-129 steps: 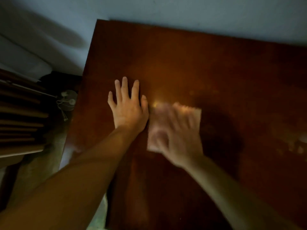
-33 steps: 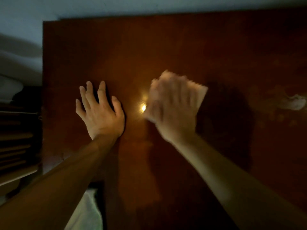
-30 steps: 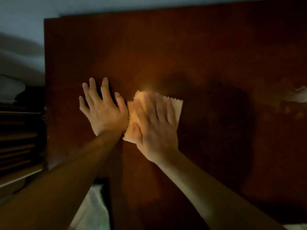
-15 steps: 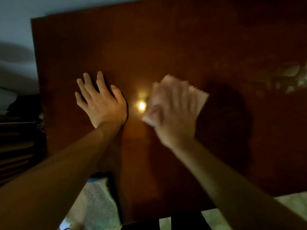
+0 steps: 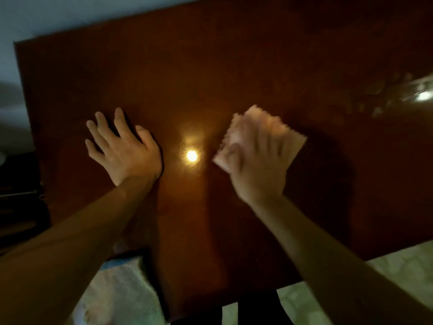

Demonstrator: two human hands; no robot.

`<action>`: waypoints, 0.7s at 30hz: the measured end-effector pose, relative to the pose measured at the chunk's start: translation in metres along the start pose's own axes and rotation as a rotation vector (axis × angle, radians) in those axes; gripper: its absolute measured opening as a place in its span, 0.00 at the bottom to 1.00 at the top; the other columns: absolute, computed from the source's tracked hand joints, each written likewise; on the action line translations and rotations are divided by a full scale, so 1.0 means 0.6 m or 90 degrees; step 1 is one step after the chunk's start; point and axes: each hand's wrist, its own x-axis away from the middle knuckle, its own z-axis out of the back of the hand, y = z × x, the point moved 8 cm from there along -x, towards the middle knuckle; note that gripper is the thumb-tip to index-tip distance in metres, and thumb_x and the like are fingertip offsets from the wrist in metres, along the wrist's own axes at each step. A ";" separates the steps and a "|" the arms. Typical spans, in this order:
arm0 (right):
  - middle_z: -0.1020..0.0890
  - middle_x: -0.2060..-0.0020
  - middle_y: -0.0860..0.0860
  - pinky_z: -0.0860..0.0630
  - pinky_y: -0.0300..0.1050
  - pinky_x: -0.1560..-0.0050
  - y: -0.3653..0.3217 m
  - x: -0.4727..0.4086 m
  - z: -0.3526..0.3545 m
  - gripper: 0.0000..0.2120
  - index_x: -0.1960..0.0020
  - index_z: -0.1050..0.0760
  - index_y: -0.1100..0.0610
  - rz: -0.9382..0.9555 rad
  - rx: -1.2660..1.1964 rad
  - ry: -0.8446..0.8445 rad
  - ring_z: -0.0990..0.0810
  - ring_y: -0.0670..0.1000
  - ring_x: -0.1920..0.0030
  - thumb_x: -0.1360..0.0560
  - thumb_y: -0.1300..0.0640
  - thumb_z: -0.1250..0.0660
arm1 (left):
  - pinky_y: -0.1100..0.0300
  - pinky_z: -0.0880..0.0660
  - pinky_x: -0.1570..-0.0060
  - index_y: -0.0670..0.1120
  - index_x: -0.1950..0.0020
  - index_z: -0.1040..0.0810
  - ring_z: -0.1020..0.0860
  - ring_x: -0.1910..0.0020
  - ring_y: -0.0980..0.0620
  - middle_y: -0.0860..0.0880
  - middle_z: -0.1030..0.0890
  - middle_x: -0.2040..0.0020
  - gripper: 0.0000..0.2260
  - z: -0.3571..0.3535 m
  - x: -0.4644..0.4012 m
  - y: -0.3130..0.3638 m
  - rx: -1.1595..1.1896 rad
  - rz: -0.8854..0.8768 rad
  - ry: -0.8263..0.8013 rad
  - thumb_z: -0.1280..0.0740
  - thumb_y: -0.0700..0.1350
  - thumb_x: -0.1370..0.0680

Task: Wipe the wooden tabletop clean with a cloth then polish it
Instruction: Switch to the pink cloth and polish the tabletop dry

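A dark reddish-brown wooden tabletop (image 5: 234,66) fills most of the view, with a bright lamp glint on it between my hands. My left hand (image 5: 121,148) lies flat on the wood, fingers spread, holding nothing. My right hand (image 5: 257,160) presses a pale pink folded cloth (image 5: 294,143) with a zigzag edge flat against the tabletop, fingers extended over it. The right hand and the cloth are motion-blurred. Most of the cloth is hidden under that hand.
A pale wall (image 5: 70,15) runs along the table's far edge. Dark furniture (image 5: 18,195) stands left of the table. Light patterned floor (image 5: 398,273) shows past the near edge. A shiny reflection (image 5: 419,95) lies at the far right of the tabletop.
My right hand has been sliding the cloth back and forth beside the glint; since half a second ago it shifted a little right. My left hand stays planted flat.
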 end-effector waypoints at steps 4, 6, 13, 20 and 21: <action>0.37 0.20 0.57 0.46 0.65 0.21 -0.142 0.080 -0.038 0.28 0.20 0.36 0.54 0.117 -0.062 0.003 0.43 0.61 0.19 0.17 0.46 0.45 | 0.37 0.48 0.25 0.47 0.23 0.38 0.46 0.20 0.39 0.39 0.40 0.21 0.25 -0.002 -0.001 0.000 -0.007 -0.001 0.012 0.50 0.54 0.18; 0.36 0.20 0.55 0.46 0.63 0.21 -0.164 0.093 -0.047 0.27 0.21 0.34 0.53 0.164 -0.067 -0.015 0.42 0.59 0.19 0.18 0.46 0.44 | 0.37 0.48 0.25 0.47 0.23 0.38 0.45 0.21 0.39 0.39 0.40 0.21 0.25 -0.001 -0.001 -0.001 -0.010 -0.005 0.018 0.51 0.54 0.18; 0.36 0.21 0.55 0.49 0.58 0.22 0.038 0.033 -0.005 0.27 0.20 0.37 0.48 0.083 0.018 -0.003 0.42 0.58 0.20 0.16 0.40 0.54 | 0.38 0.48 0.25 0.47 0.22 0.38 0.45 0.20 0.39 0.39 0.40 0.21 0.26 -0.001 -0.002 0.000 -0.007 -0.007 0.016 0.50 0.54 0.19; 0.37 0.20 0.59 0.48 0.64 0.21 -0.061 0.110 -0.026 0.28 0.20 0.36 0.53 0.005 -0.032 0.008 0.43 0.63 0.19 0.16 0.43 0.49 | 0.37 0.49 0.25 0.47 0.22 0.38 0.47 0.20 0.38 0.39 0.41 0.20 0.26 -0.003 -0.003 0.000 0.005 -0.016 0.003 0.50 0.54 0.19; 0.37 0.20 0.58 0.49 0.64 0.21 -0.089 0.128 -0.035 0.27 0.20 0.36 0.53 0.042 -0.043 0.000 0.43 0.62 0.19 0.16 0.44 0.47 | 0.37 0.49 0.25 0.47 0.22 0.38 0.47 0.20 0.38 0.40 0.41 0.20 0.26 -0.003 -0.003 0.000 0.003 -0.019 0.004 0.50 0.54 0.19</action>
